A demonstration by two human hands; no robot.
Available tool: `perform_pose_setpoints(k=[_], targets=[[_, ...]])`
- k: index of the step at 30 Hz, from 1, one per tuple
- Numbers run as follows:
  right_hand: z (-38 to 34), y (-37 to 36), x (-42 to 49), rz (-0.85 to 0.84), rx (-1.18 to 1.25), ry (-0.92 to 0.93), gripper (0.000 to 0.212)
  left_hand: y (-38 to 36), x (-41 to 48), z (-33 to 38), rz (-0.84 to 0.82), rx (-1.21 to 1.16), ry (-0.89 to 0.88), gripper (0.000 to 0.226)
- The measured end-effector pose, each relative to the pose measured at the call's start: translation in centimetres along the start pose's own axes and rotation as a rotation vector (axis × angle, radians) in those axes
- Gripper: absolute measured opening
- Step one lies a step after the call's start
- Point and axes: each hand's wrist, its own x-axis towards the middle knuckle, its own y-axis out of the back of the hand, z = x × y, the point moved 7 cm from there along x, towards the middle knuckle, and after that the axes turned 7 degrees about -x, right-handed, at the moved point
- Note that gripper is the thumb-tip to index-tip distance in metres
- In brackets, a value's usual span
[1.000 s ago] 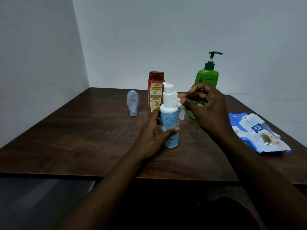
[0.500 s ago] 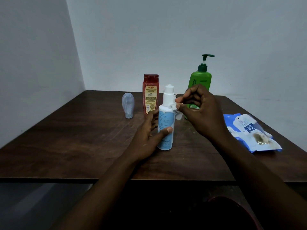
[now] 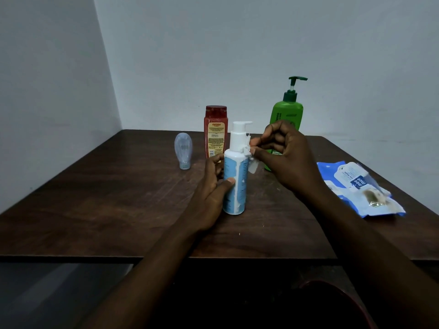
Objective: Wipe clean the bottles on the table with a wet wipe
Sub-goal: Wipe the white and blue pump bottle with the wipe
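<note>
A white and blue pump bottle [image 3: 235,179] stands upright near the middle of the dark wooden table [image 3: 107,205]. My left hand [image 3: 211,198] grips its body from the left, thumb across the front. My right hand [image 3: 285,157] pinches a small white wet wipe [image 3: 249,153] against the bottle's neck and shoulder. Behind it stand a red bottle [image 3: 215,131] and a green pump bottle [image 3: 287,115], the green one partly hidden by my right hand. A small clear tube bottle [image 3: 183,149] stands cap-down at the left.
A blue and white wet wipe pack [image 3: 358,188] lies at the table's right edge. Walls close in behind and to the left. The table's front edge runs just below my forearms.
The pump bottle has turned, so its nozzle now points right. My right hand with the wipe stays at the neck. The view shifted slightly.
</note>
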Motion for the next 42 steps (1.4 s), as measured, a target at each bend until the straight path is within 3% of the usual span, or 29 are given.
perform_pose_setpoints(k=[4,8,19,25,32,37,42], targets=[[-0.1,0.0,-0.3,0.003,-0.008,0.002,0.035,-0.1,-0.1,0.5,0.015,0.066,-0.069,0.059],[0.0,-0.2,-0.4,0.015,-0.012,0.002,0.035,0.5,-0.1,1.2,0.084,0.171,-0.153,0.054],[0.7,-0.7,-0.7,0.143,0.174,-0.098,0.024,0.3,-0.2,1.2,0.062,0.072,-0.129,0.059],[-1.8,-0.8,-1.3,0.298,0.065,0.071,0.019,0.3,-0.2,1.3,0.068,0.047,-0.125,0.059],[-5.1,-1.2,-1.1,0.459,-0.271,0.439,0.005,0.2,-0.4,1.4,0.053,0.056,-0.111,0.059],[-5.1,-2.4,-1.9,0.421,-0.416,0.523,0.012,0.2,-0.6,1.6,0.052,0.034,-0.101,0.056],[-3.3,-2.3,-2.8,0.327,-0.344,0.480,0.013,0.3,-0.6,1.8,0.065,0.030,-0.122,0.057]])
